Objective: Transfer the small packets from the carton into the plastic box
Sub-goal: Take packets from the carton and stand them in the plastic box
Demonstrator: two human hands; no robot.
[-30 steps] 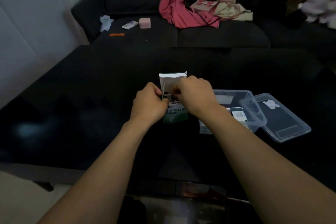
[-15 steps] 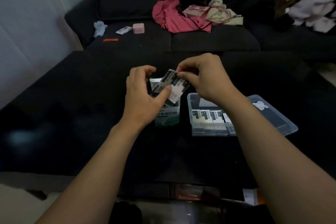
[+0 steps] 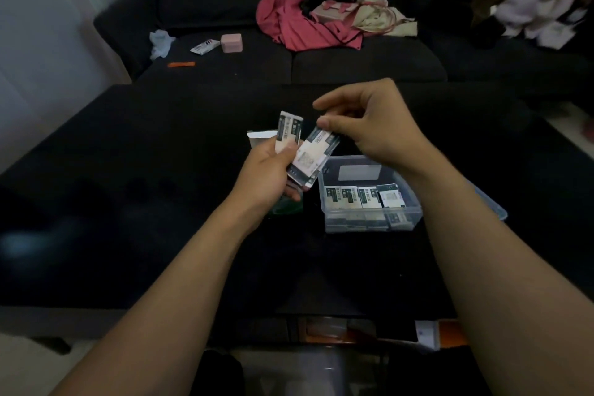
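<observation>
My left hand [image 3: 268,170] grips a fanned bunch of small white and dark green packets [image 3: 291,133] above the carton [image 3: 260,135], which is mostly hidden behind the hand; its white flap and green base show. My right hand [image 3: 369,120] pinches the top end of one packet [image 3: 316,151] from that bunch between thumb and fingers. Just right of the carton stands the clear plastic box [image 3: 414,214] on the dark table, with a row of several packets [image 3: 363,196] standing inside near its front wall.
The box's clear lid [image 3: 491,206] lies right of the box, partly behind my right forearm. Beyond the black table is a dark sofa with a red garment [image 3: 299,26], a pink case [image 3: 231,42], a small tube and other clothes.
The packets have come up out of the carton into my left hand. My right hand has drawn one packet rightward, toward the plastic box. The view has shifted slightly.
</observation>
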